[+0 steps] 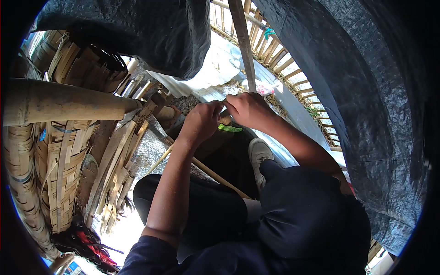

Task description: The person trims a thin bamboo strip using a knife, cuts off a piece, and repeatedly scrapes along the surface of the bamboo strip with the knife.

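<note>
Near the middle of the view, my left hand point(201, 120) and my right hand point(248, 109) are raised close together, fingers bent and pinched. Something small and thin seems to be between their fingertips, too small to make out. Just below the hands lies a bright green strip point(229, 128), perhaps a leaf. A long flat wooden post point(243, 41) reaches down to just behind my right hand. A thin bamboo stick point(220, 178) slants across below my hands, over my dark-clothed legs.
Thick bamboo pole point(68, 101) at the left, over woven bamboo baskets point(66, 169) and split bamboo pieces point(120, 160). Dark tarps hang at the top point(133, 32) and right point(366, 91). A bamboo fence point(279, 59) stands behind metal sheets. One light shoe point(260, 156) shows below.
</note>
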`<state>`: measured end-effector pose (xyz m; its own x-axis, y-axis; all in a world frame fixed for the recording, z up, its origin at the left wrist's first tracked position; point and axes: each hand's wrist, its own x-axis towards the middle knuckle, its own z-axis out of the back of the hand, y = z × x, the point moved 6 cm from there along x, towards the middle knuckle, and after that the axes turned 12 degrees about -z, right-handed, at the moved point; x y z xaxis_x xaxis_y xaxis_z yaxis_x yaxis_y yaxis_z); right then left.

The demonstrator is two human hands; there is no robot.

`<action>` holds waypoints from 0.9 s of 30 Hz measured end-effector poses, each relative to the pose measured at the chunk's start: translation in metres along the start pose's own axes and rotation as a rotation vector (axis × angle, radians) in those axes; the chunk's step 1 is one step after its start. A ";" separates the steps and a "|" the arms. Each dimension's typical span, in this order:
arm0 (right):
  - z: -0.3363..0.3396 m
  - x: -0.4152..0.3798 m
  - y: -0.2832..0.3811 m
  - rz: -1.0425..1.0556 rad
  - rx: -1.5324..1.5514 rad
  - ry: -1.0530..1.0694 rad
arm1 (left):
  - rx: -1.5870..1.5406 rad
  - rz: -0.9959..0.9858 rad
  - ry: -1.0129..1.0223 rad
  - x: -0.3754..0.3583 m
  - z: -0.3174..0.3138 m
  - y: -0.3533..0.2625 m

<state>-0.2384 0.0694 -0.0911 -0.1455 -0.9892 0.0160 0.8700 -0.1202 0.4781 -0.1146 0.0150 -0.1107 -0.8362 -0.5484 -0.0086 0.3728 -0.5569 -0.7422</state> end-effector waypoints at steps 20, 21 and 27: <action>-0.004 0.002 -0.002 0.187 0.444 0.027 | -0.049 -0.098 -0.080 0.003 0.009 -0.014; -0.003 0.003 -0.003 0.188 0.445 0.027 | -0.049 -0.097 -0.080 0.002 0.010 -0.013; -0.002 0.008 -0.010 0.216 0.515 0.184 | -0.184 -0.119 -0.015 0.004 0.003 -0.006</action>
<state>-0.2472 0.0620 -0.0974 0.1336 -0.9906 0.0298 0.5236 0.0961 0.8465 -0.1194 0.0144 -0.1045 -0.8635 -0.4952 0.0952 0.1911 -0.4961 -0.8470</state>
